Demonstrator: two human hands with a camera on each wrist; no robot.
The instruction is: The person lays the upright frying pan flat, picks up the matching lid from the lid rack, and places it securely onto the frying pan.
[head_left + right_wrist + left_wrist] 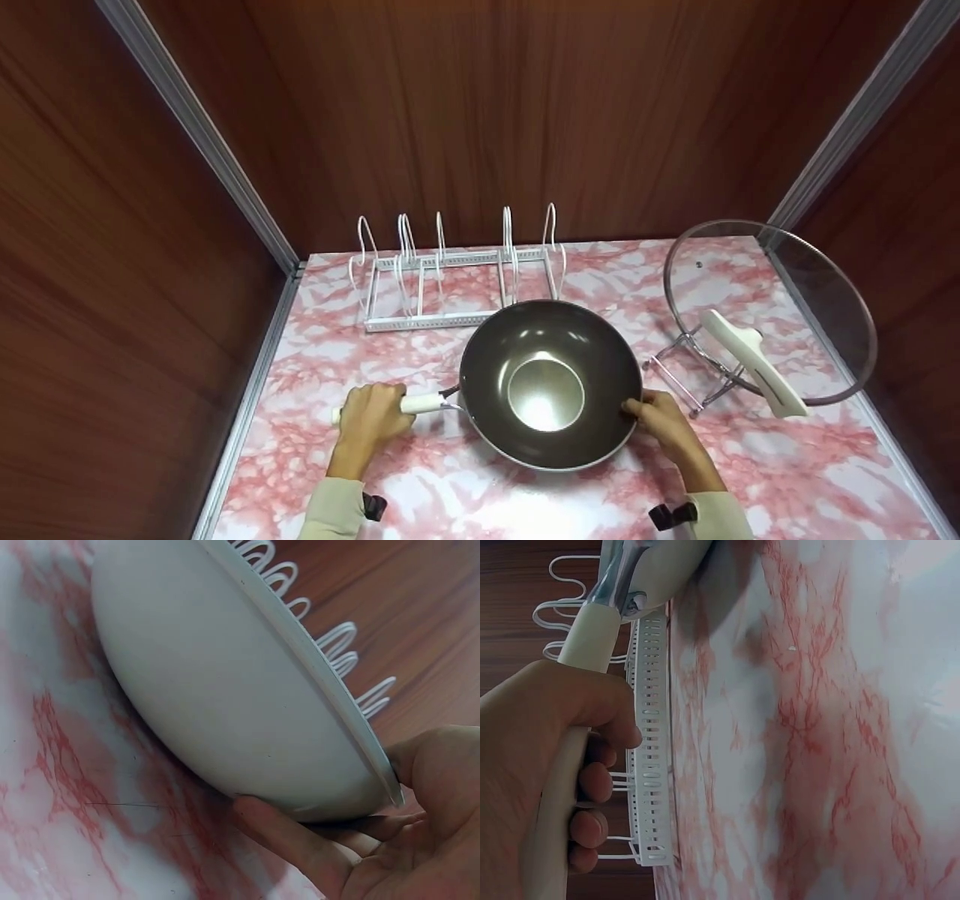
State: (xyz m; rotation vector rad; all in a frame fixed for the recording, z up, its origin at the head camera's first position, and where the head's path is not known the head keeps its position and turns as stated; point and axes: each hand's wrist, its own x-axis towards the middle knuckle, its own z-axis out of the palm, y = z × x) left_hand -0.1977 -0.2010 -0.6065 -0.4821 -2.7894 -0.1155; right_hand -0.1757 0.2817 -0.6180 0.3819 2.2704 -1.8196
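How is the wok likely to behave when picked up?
The wok is probably stiff: its outline is evenly round. Lifted by the handle alone, it would likely dip, since its wide body sits off one end. The smooth outer wall may feel slippery.

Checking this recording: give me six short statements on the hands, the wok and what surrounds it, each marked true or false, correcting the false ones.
1. The left hand grips the pale handle of the wok. True.
2. The glass lid covers the wok. False: it rests on a small metal stand to the wok's right.
3. The right hand holds the wok at its rim. True.
4. The wok is dark inside and out. False: its inside is dark, its outside pale.
5. The white rack stands between the wok and the back wall. True.
6. The tabletop is plain black. False: it has a red-and-white marbled pattern.
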